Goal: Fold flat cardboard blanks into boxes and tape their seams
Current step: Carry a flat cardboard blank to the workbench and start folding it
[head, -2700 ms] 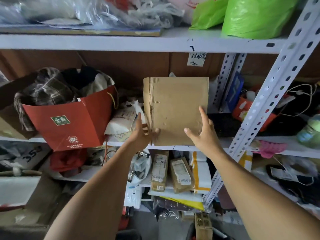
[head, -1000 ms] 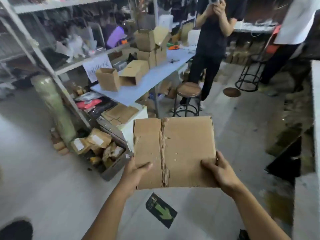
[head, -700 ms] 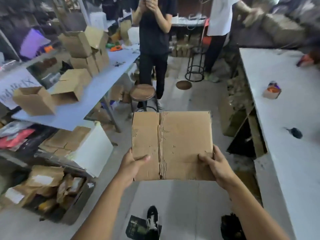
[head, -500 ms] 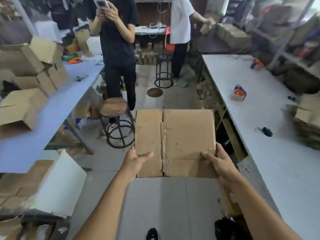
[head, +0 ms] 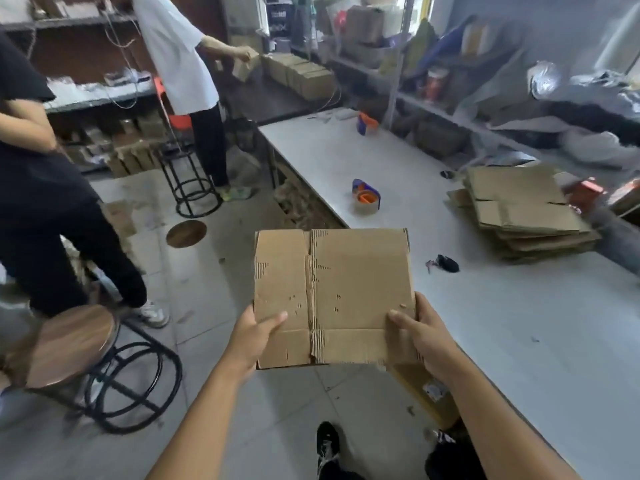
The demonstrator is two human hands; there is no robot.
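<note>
A: What has changed over the last moments?

B: The view has swung from the shelf, past the left-hand table with made-up boxes, round to the long table [head: 519, 306]. The blank [head: 332, 296] has come along, flat and unopened throughout. So I judge this as carrying it to the work spot; folding has not begun and no seam is taped.

A: Where is the blank, taking that table as the mark?

B: In the air just off the table's near left edge, over the floor, its right side lapping the edge. On the table beyond it sits a tape roll [head: 366, 199], further right a stack [head: 523, 209] of flat blanks, and nearer, a small black thing [head: 446, 263].

A: And the hands, left to right?

B: The left hand [head: 251, 337] holds the lower left corner, thumb pressed on the face, fingers hidden behind. The right hand [head: 424, 336] does the same at the lower right edge. Each grip pinches the blank. Both forearms reach forward, roughly level, holding the sheet tilted up toward the camera.
</note>
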